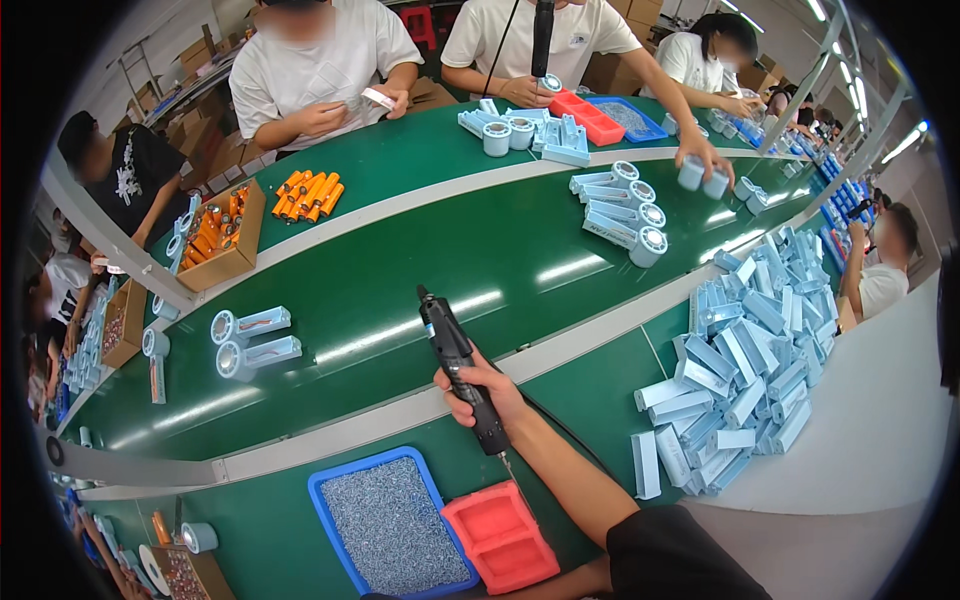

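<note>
My right hand (497, 392) is wrapped round a black electric screwdriver (448, 340), held over the near workbench. Its thin bit points down toward a red two-compartment tray (500, 533). A dark cord trails from the tool past my forearm. Beside the red tray lies a blue tray (322, 497) full of tiny metal pieces that look like screws. A strip of bare forearm shows at the lower edge under the red tray; my left hand itself is out of the picture.
A heap of light-blue plastic housings (745, 360) covers the bench at right. Blue round-headed parts (245, 350) sit on the green belt (400, 270) beyond a pale rail. Opposite, co-workers handle parts; one person's hand (705, 152) reaches over the belt. Orange cylinders (308, 195) lie far left.
</note>
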Available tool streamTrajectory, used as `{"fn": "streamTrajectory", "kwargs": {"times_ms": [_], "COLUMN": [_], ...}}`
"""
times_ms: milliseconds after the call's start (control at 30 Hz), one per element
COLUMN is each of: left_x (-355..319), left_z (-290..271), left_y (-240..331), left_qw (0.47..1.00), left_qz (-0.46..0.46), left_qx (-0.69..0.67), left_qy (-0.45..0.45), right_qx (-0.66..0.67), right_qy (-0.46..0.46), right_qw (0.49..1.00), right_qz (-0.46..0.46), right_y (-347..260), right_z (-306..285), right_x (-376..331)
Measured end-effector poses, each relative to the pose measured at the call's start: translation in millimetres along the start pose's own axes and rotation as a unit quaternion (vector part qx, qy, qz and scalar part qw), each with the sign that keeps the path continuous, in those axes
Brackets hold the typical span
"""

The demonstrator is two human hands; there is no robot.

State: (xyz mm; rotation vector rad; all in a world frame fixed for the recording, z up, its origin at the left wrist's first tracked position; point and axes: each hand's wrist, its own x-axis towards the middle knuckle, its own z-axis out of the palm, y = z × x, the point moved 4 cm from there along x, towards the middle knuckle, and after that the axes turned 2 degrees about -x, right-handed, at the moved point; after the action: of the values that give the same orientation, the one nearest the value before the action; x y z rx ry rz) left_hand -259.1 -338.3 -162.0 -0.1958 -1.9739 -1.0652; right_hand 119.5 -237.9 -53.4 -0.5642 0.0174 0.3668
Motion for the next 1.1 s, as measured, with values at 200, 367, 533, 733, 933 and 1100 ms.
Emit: {"fn": "streamTrajectory", "kwargs": {"times_ms": [200, 367, 533, 733, 933, 1100], "left_x": [2, 11, 15, 15, 16, 15], "left_z": [0, 9, 9, 17, 23, 24], "left_y": [-7, -10, -10, -9, -7, -4], "left_qw": [1.0, 0.999, 0.999, 0.997, 0.995, 0.993], "left_qz": [-0.021, -0.03, -0.044, -0.068, -0.093, -0.117], "left_qx": [0.001, -0.014, -0.019, -0.029, -0.03, -0.029], "left_qy": [0.006, -0.003, -0.012, -0.01, -0.006, 0.001], "right_qx": [-0.073, -0.047, -0.074, -0.112, -0.106, -0.103], "right_qy": [-0.036, -0.047, -0.054, -0.104, -0.109, -0.115], "right_qw": [0.996, 0.997, 0.993, 0.982, 0.983, 0.983], "right_qz": [0.038, 0.047, 0.077, 0.107, 0.101, 0.099], "right_y": [6, 5, 5, 10, 9, 10], "right_z": [10, 8, 11, 16, 16, 14], "right_x": [-2, 0, -3, -5, -5, -5]}}
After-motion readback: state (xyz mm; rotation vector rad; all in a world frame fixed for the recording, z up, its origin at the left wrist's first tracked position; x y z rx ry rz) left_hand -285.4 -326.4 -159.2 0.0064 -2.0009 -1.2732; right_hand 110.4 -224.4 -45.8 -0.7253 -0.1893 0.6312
